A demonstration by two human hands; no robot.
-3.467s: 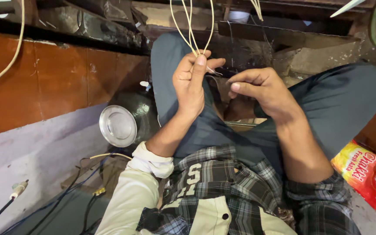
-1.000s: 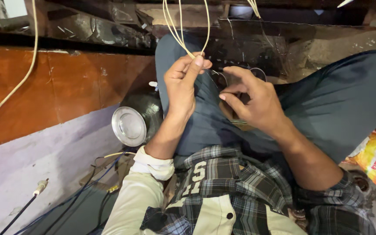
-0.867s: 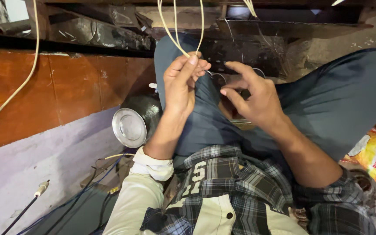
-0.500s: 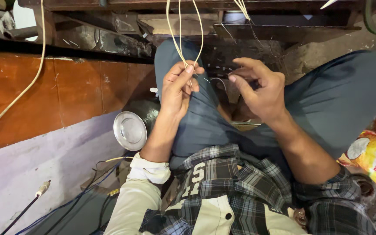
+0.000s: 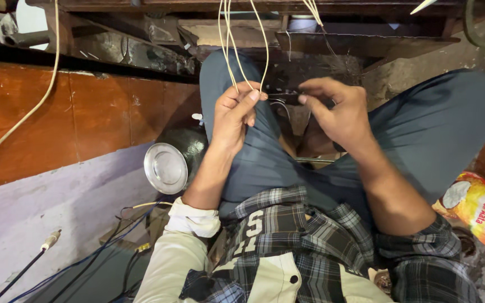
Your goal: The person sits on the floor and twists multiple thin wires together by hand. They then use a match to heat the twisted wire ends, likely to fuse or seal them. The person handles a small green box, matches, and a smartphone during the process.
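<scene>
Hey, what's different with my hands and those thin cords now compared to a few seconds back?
The right hand has opened up and lifted, fingers spread by the dark part near the knee, where earlier it was curled closer in. The left hand keeps pinching the pale cords that run up out of view. The steel pot and the red packet lie where they were.

The light is soft and fairly dim, falling from above and in front. The hands and the thin pale cords are evenly lit and sharp. Deep shadow fills the gap under the wooden frame at the top, hiding detail there. The round steel lid shows a mild sheen. The orange packet looks bright. The lower corners are slightly soft, and straight lines bend a little near the edges.
</scene>
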